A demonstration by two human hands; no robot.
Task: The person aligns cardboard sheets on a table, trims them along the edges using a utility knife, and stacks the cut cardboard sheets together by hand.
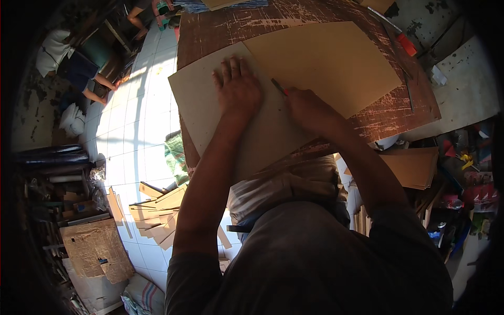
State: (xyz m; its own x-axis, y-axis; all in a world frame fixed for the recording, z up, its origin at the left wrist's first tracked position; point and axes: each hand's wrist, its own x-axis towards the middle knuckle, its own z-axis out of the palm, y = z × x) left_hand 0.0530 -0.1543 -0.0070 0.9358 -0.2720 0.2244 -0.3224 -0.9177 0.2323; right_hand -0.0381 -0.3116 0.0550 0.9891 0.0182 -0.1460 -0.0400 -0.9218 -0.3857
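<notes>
My left hand (239, 90) lies flat with fingers spread on a greyish-brown cardboard sheet (207, 118), pressing on its left part. In my right hand (310, 111) is a cutter knife (279, 87), its thin dark blade pointing up and left over the same sheet, with a bit of red at the grip. Whether the blade tip touches the cardboard I cannot tell. A second, yellower cardboard sheet (336, 63) adjoins the first at the far right. Both rest on a scratched reddish-brown board (226, 34).
Cut cardboard strips (157, 215) are heaped on the white tiled floor (121, 147) at left. A long thin tool with a red end (406, 44) lies at the far right. Stacked brown sheets (409, 167) stand lower right. Another person (73, 63) bends down at the far left.
</notes>
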